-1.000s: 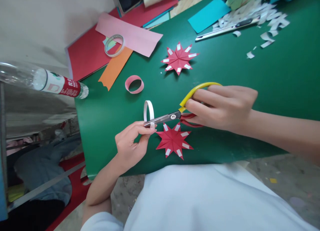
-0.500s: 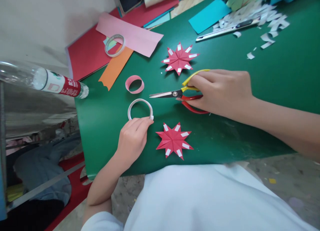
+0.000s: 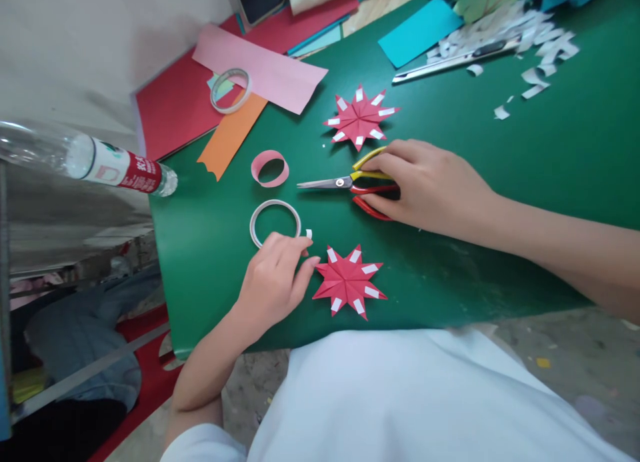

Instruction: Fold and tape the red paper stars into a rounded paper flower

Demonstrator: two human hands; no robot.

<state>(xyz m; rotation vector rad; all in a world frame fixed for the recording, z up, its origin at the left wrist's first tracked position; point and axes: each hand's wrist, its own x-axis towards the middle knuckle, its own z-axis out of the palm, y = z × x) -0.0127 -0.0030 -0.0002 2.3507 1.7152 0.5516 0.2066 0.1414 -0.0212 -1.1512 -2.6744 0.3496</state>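
Note:
A small white piece of tape (image 3: 309, 234) sits at the index fingertip of my left hand (image 3: 270, 275), whose thumb is spread apart from the fingers. Just beyond those fingers, a roll of white tape (image 3: 251, 222) lies flat on the table. My right hand (image 3: 425, 185) has its fingers around the yellow and red handles of the scissors (image 3: 327, 183); their blades are closed and point left. Near my left thumb is a red folded paper star (image 3: 345, 282) with white strips on most points. A second red paper star (image 3: 359, 117) lies above the scissors.
On the green table (image 3: 210, 269) are a pink paper ring (image 3: 257, 170), an orange strip (image 3: 233, 135), pink paper (image 3: 270, 69) and another tape roll (image 3: 215, 99). A utility knife (image 3: 435, 67) lies beside white paper scraps (image 3: 540, 32). A plastic bottle (image 3: 115, 165) is at the left.
My left thumb has parted from the index finger and the tape roll has left the hand, lying flat. The scissors' blades have closed, and my right hand has shifted slightly left and lower.

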